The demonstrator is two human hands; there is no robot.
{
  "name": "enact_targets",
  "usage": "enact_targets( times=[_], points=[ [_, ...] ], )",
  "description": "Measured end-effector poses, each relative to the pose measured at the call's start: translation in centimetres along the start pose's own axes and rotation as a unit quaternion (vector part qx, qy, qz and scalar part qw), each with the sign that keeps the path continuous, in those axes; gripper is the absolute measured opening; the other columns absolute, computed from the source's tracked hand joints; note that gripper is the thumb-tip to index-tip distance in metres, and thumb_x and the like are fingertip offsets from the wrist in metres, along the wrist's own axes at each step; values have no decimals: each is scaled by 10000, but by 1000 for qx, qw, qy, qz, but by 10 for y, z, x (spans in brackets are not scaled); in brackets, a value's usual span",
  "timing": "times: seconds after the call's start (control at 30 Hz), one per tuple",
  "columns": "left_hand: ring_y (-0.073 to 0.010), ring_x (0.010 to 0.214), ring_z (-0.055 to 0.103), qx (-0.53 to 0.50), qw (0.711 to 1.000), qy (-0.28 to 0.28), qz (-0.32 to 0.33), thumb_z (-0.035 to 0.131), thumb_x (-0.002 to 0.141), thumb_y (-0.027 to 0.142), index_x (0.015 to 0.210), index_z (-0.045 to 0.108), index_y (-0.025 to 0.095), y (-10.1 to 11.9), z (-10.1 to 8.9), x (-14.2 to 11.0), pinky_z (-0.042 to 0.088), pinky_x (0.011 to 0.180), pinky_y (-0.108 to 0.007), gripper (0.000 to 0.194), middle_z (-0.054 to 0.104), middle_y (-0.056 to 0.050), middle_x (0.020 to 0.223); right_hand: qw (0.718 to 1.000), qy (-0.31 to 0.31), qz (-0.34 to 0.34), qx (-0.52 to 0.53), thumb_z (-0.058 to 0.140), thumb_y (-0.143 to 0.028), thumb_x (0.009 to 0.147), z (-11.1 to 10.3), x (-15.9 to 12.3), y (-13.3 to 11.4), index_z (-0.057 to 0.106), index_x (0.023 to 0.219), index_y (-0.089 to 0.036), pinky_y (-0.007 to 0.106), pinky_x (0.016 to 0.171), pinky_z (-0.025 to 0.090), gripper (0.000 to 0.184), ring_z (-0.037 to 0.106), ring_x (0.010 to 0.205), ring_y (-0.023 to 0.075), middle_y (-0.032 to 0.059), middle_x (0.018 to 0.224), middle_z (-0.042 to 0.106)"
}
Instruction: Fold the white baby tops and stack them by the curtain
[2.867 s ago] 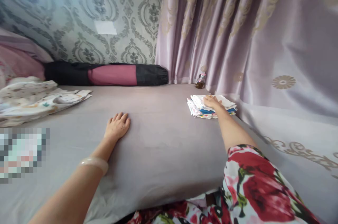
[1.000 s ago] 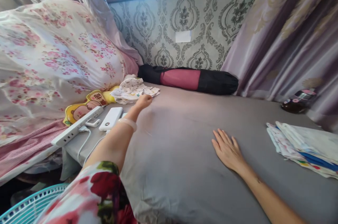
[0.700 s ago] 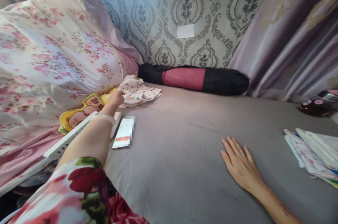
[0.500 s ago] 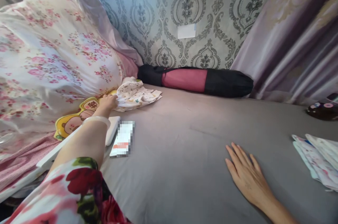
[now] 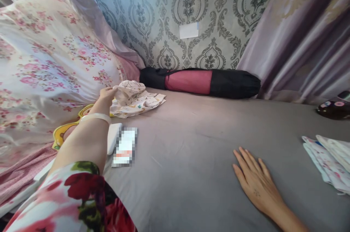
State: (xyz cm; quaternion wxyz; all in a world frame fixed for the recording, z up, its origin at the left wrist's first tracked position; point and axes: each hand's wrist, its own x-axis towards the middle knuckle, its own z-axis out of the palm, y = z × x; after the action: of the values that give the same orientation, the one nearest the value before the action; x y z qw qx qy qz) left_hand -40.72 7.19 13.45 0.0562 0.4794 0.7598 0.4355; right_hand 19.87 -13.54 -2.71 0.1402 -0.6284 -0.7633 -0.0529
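read from the middle of the bed [image 5: 186,177], the quilt [image 5: 54,42] heaps up at 10 o'clock, probably pushed aside to leave working room. the roll [image 5: 188,82] lies at 12 against the wall [image 5: 218,2], seemingly to be out of the way. the cloth [image 5: 136,102] sits bunched at 10, nearer than the quilt; its left edge rises because the left hand [image 5: 106,94] appears to grasp it there. the stack [image 5: 325,166], at 3, lies flat, perhaps to stay neat. the right hand [image 5: 257,184], at 4, holds nothing: palm down, fingers a little spread, likely propping the leaning body. the jar [image 5: 335,111] sits beyond the stack, between 2 and 3. the phone [image 5: 125,148] lies at 9 beside a white block [image 5: 114,139], maybe for easy reach.

counted: one bed, one quilt, one roll, two hands, one jar, one phone, one block. whether the cloth is one piece i cannot tell; the stack shows several layers, cut off by the view's edge.
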Motion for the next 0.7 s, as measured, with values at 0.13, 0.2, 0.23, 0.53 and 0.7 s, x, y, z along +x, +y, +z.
enact_targets(
  times=[0.13, 0.2, 0.23, 0.53, 0.7],
  points=[
    [-102, 675, 511, -117, 992, -10, -40, 472, 907, 253, 993, 522, 110, 38, 20, -2, 476, 680, -245, 175, 495, 53, 637, 1000, -9, 3, -3, 174, -515, 940, -1, 0, -2, 506, 1426, -210, 526, 1174, 238, 663, 361, 1417, 269, 68, 1518, 419],
    [-92, 641, 514, -179, 983, -8, -43, 462, 922, 294, 964, 516, 154, 55, 29, -6, 459, 647, -221, 156, 504, 61, 649, 1000, -13, 4, -6, 169, -508, 943, -2, 0, -3, 505, 1427, -210, 522, 1173, 242, 660, 361, 1417, 265, 68, 1519, 419],
    [-89, 619, 513, -229, 972, -4, -44, 477, 917, 311, 931, 512, 172, 63, 34, -8, 449, 631, -212, 144, 501, 64, 646, 1000, -16, 4, -8, 167, -505, 946, -3, 0, -3, 502, 1430, -207, 520, 1172, 245, 659, 360, 1417, 263, 68, 1520, 416],
    [-118, 720, 623, -606, 791, -73, 33, 736, 784, 308, 741, 547, 204, 136, 65, -33, 498, 747, -231, 220, 641, 28, 708, 1000, -29, 7, -4, 202, -439, 970, -8, 0, -8, 480, 1441, -149, 533, 1171, 228, 619, 334, 1428, 271, 101, 1531, 398],
    [-122, 738, 639, -640, 758, -128, 14, 722, 808, 292, 772, 592, 201, 171, 90, -79, 519, 769, -236, 162, 676, 19, 732, 998, -48, 4, 30, 284, -421, 951, -14, 6, -4, 524, 1401, -131, 558, 1146, 272, 587, 371, 1405, 311, 144, 1511, 420]
  ],
)
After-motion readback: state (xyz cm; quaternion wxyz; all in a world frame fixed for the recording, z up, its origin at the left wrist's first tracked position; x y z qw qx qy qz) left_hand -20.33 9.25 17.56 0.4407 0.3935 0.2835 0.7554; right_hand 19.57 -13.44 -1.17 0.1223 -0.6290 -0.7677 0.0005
